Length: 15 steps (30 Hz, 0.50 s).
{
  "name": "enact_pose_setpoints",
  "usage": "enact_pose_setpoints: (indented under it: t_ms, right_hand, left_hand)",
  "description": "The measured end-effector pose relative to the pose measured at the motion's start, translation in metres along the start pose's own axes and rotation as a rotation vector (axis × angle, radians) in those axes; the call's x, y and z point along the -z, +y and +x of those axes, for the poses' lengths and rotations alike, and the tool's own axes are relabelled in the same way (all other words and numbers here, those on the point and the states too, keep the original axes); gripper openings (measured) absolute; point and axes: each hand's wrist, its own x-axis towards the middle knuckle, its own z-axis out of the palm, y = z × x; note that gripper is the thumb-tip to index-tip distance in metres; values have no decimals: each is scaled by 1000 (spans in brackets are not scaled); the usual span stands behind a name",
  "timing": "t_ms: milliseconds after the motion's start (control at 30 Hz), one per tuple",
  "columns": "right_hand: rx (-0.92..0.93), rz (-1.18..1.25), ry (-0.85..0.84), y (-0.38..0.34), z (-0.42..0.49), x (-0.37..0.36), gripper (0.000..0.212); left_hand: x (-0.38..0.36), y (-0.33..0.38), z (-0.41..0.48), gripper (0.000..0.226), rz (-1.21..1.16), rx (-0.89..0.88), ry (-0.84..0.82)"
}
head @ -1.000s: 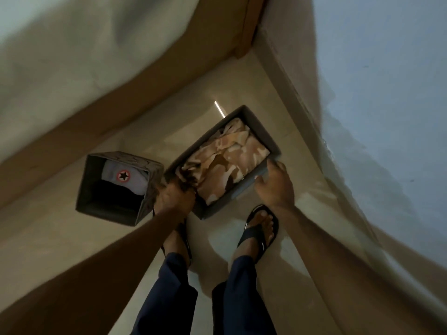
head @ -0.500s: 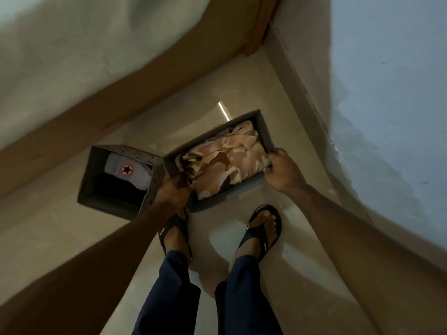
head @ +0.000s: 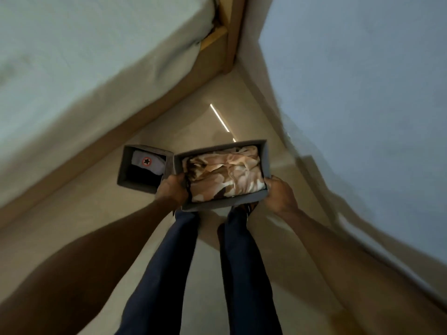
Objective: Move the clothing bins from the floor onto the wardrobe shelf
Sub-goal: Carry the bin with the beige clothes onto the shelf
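Bed (head: 84,68), left: keep clear. Grey bin of camouflage clothing (head: 223,201): raised above the feet; carry level, contents loose. Second bin, star-badged garment (head: 145,169): on floor, left. Left hand (head: 172,191), right hand (head: 280,194): apart, each clamped on an end wall.

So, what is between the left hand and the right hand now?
In the head view, the grey bin with camouflage clothing sits between the left hand and right hand.
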Motion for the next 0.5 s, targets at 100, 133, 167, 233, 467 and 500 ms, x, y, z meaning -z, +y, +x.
enact_pose_setpoints:
  t_ms: [100,133,167,233,467,500]
  right_hand:
    - [-51,48,21,-5,-82,26,19]
    - [-73,64,28,-10,-114,36,19]
    - [-95,85,40,-13,-138,42,20]
    - [-148,129,77,-27,-192,55,25]
    - [-320,325,317,-83,-358,63,41]
    - [-335,363,347,-91,-377,59,47]
  left_hand:
    - [33,24,-69,29,28,-64,-33]
    - [46,33,-93,29,49,-105,-37]
    - [55,38,-112,30,65,-143,-40]
    - [81,49,-149,29,98,-223,-28]
    - [145,70,-270,23,157,-405,68]
    - [151,72,-286,26,178,-443,75]
